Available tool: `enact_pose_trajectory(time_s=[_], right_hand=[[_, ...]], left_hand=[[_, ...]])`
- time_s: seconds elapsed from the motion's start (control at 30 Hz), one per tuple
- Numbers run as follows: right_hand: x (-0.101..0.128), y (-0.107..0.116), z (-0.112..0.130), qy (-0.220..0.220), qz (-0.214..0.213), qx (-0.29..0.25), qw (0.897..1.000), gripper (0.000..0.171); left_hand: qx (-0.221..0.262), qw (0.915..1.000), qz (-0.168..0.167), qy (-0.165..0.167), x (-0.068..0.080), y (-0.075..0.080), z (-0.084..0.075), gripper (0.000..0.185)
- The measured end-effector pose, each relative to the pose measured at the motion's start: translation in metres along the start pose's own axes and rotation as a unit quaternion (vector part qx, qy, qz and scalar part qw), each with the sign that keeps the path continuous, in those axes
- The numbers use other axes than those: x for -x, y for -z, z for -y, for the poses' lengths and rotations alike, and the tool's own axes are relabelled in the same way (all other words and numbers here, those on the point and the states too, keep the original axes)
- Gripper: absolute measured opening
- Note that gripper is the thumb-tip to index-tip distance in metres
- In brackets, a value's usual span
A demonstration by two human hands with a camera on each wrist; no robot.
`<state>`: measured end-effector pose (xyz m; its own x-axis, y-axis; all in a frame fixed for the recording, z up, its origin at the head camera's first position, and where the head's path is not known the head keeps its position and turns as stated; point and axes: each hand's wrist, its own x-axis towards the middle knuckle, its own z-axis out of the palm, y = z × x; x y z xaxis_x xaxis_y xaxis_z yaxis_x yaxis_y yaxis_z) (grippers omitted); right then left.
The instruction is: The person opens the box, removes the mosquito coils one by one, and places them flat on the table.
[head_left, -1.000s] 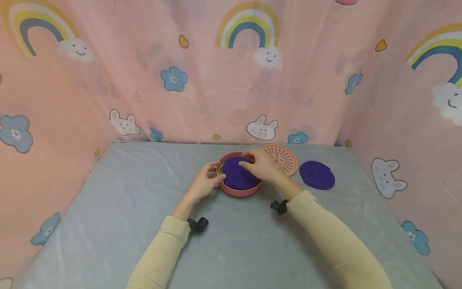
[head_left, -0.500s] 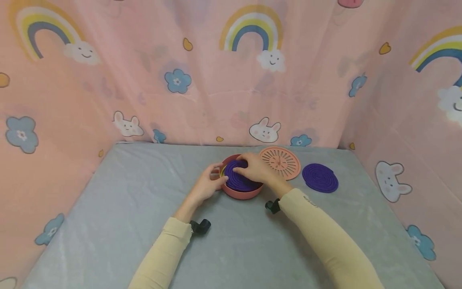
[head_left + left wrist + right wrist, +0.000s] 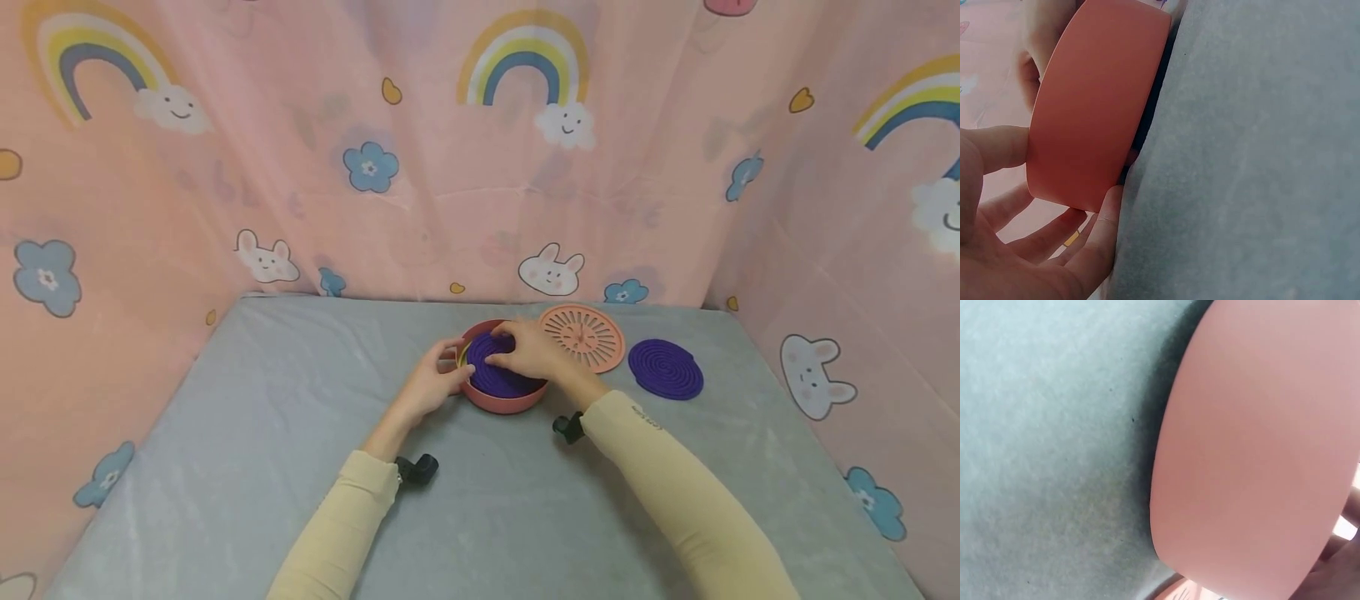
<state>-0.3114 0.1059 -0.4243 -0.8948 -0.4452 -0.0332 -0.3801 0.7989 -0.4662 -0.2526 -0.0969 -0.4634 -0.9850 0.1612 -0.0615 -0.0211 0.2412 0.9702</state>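
Pink box [image 3: 504, 406] on grey surface [image 3: 480, 517], around mid-width, toward far edge. Purple coil [image 3: 491, 379] inside, bit of yellow showing at the box's left rim. Left hand [image 3: 430, 385] grips the box's left side, thumb at rim, fingers curled round the wall. Right hand [image 3: 534, 350] over the coil, thumb and fingers half bent, thumb touching its top; can't tell if it pinches it. Pink slotted disc [image 3: 580, 336] flat by far edge, just right of box, partly behind right hand. Second coil [image 3: 666, 368] flat, further right, toward far right corner. Patterned pink curtain [image 3: 420, 225] behind far edge.
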Motion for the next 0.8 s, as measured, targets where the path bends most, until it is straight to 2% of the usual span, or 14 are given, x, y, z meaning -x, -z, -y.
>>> enact_pose_trajectory(time_s=[0.37, 0.67, 0.8], right_hand=[[0.0, 0.008, -0.006, -0.003, -0.005, -0.047, 0.999, 0.045], [0.005, 0.023, -0.014, -0.026, 0.028, -0.096, 0.995, 0.041], [0.008, 0.029, -0.017, -0.022, 0.031, -0.109, 0.993, 0.041]], left_hand=[[-0.006, 1.0, -0.002, 0.004, 0.001, -0.001, -0.001, 0.052], [-0.006, 1.0, -0.002, 0.004, 0.002, -0.001, -0.001, 0.052], [0.001, 1.0, -0.001, 0.002, 0.001, 0.0, 0.0, 0.051]])
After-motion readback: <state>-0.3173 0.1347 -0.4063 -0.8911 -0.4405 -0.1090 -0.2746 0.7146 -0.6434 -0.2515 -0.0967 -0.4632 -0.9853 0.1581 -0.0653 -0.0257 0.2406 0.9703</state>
